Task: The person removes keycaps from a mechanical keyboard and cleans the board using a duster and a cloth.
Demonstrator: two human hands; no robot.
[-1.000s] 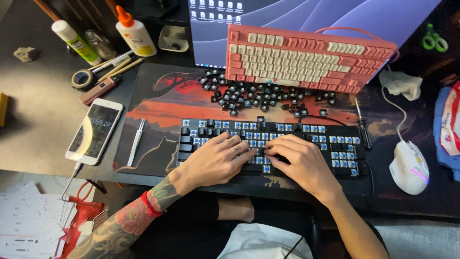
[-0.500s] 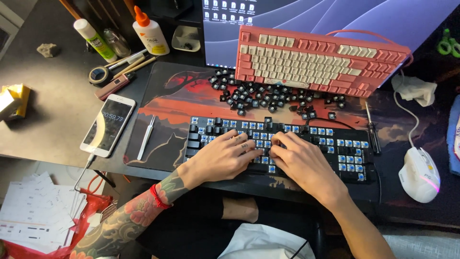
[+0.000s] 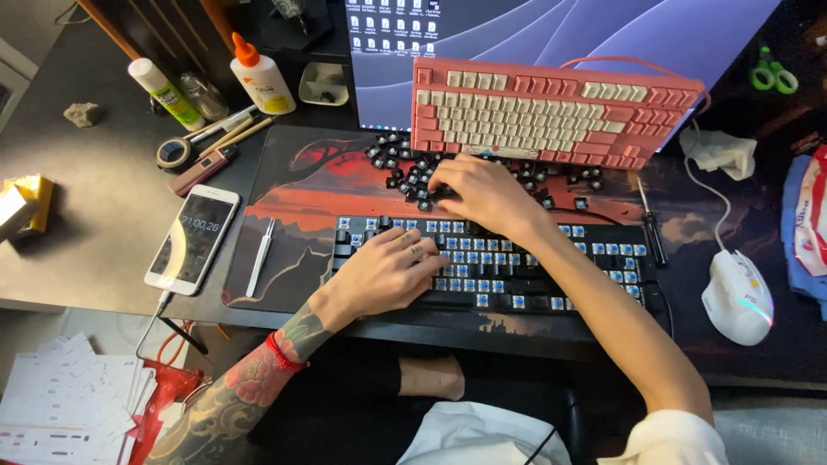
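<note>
On kbd (image 3: 500, 267): L hand (image 3: 388, 271) flat; R hand (image 3: 482, 194) in keycaps (image 3: 405, 168).

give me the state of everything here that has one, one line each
black keyboard: most keycaps off, blue switches bare
loose keycaps: heaped on the desk mat
pink keyboard: caps on, propped against the monitor
monitor: on
phone: screen lit
glue bottle: capped, upright
left hand: resting on black keyboard
right hand: over loose keycaps

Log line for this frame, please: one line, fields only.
left hand: resting on black keyboard | right hand: in loose black keycaps | pink keyboard: propped against monitor
</note>
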